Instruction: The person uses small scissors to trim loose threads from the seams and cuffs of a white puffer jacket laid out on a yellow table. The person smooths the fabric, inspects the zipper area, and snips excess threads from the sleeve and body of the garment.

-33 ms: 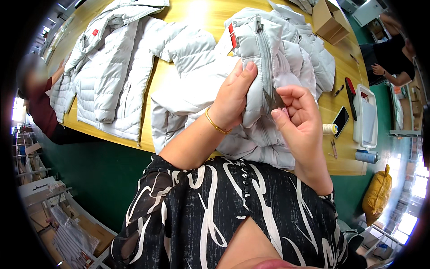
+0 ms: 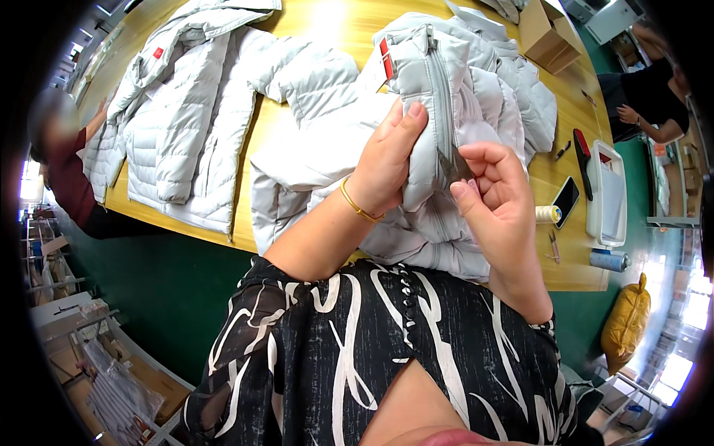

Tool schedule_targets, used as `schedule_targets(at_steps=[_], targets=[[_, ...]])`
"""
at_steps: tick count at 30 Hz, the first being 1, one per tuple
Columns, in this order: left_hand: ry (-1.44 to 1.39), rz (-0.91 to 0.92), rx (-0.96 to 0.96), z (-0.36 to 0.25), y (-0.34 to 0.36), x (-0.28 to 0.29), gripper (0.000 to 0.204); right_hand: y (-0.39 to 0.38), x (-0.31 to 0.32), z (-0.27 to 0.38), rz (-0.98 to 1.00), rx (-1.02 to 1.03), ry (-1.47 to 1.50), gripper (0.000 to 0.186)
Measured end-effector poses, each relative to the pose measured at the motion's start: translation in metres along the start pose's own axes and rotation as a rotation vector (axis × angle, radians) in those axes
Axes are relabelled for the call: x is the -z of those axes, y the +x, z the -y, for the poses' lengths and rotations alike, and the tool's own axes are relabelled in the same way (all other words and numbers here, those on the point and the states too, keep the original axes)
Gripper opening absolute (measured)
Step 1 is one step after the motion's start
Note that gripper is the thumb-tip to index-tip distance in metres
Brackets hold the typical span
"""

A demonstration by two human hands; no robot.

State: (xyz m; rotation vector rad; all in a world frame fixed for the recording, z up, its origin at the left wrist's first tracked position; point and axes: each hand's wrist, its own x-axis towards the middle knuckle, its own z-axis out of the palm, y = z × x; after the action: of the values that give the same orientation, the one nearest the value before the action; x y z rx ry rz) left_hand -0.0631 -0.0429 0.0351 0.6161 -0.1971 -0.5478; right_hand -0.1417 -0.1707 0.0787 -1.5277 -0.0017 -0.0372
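Observation:
A light grey padded jacket [image 2: 418, 165] is bunched up in front of me, part of it raised off the table. My left hand [image 2: 387, 152] grips this raised part, thumb on top beside the grey zip [image 2: 439, 93]. A red and white tag [image 2: 385, 61] hangs near the zip's upper end. Just right of the zip's lower end, my right hand [image 2: 497, 189] has its fingers curled and its thumb close to the fingertips. Whatever it may be pinching is too small to make out.
Another grey padded jacket [image 2: 178, 126] lies spread at left, a person in dark red beside it. To the right are a thread cone [image 2: 548, 214], small snips [image 2: 554, 247], a phone [image 2: 567, 201], red-and-black scissors [image 2: 582, 160], a white tray [image 2: 595, 215] and a cardboard box [image 2: 547, 37].

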Motion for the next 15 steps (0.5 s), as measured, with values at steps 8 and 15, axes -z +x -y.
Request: schedule_targets(at_steps=[8,15], targets=[[0.006,-0.013,-0.039,0.0002,0.0018,-0.0027,0.036,0.0006,-0.0006,0.0021,0.013,0.0,-0.007,0.033],[-0.022,-0.001,-0.009,-0.0007,-0.0006,-0.0012,0.036,0.0008,0.0014,0.0018,0.04,-0.03,0.044,0.032]])
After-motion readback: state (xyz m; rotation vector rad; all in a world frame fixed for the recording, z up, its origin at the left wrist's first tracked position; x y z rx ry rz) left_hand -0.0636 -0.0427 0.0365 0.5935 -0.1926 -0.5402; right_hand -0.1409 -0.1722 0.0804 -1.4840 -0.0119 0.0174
